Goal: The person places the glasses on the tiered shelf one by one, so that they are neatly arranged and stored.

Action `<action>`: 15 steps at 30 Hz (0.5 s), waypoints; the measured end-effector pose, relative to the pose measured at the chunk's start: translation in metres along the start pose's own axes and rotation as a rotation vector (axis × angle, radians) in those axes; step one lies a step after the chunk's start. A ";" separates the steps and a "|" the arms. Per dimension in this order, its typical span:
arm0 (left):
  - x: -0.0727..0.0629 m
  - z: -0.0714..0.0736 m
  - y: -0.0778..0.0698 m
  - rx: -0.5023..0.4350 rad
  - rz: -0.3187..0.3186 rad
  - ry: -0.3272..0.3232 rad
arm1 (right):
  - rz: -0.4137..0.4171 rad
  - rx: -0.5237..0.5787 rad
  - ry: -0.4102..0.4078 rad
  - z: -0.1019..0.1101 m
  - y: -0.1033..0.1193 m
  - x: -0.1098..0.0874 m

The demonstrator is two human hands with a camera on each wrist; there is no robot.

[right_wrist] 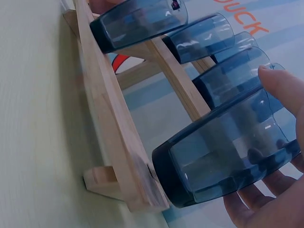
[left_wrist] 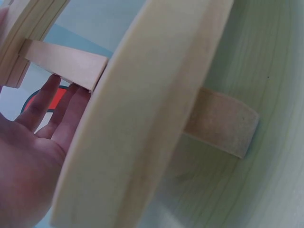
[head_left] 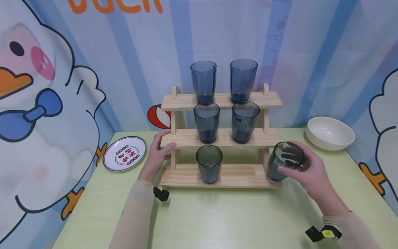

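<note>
A three-tier wooden display rack (head_left: 240, 176) stands on the table. At the left end of its middle tier, my left hand (head_left: 154, 155) grips the rack; in the left wrist view its fingers (left_wrist: 66, 126) reach up to an upright. My right hand (head_left: 314, 173) holds a dark tinted drinking glass (head_left: 276, 168) at the bottom tier's right end. That glass leans slightly, its base at the board's edge in the right wrist view; contact is hard to tell. One similar glass (head_left: 209, 169) stands on the bottom tier, two on the middle tier and two on top.
A white plate with red lettering (head_left: 112, 157) lies left of the rack. On the right, toward the back, sits a white bowl (head_left: 331, 140). A patterned curtain (head_left: 136, 69) hangs behind the pale green table (head_left: 224, 218).
</note>
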State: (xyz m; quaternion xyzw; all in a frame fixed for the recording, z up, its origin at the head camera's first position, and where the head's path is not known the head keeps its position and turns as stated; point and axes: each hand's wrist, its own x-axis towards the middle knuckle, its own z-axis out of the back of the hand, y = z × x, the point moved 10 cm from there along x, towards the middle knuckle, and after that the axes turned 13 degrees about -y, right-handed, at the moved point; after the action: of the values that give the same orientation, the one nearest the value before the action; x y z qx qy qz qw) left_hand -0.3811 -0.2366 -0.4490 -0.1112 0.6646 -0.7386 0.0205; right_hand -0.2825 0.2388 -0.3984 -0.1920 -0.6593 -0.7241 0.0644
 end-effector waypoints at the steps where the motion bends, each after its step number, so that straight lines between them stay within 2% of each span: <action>1: 0.000 0.000 0.000 0.000 0.001 0.001 | 0.002 -0.015 0.008 -0.003 0.000 0.000; 15: 0.000 0.000 -0.001 -0.010 -0.004 0.001 | 0.025 -0.050 0.082 -0.047 0.004 0.001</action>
State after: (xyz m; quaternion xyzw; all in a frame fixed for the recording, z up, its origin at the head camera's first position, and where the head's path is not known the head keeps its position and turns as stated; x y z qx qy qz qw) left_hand -0.3812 -0.2362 -0.4483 -0.1120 0.6680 -0.7355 0.0181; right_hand -0.2916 0.1926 -0.3970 -0.1721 -0.6352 -0.7468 0.0957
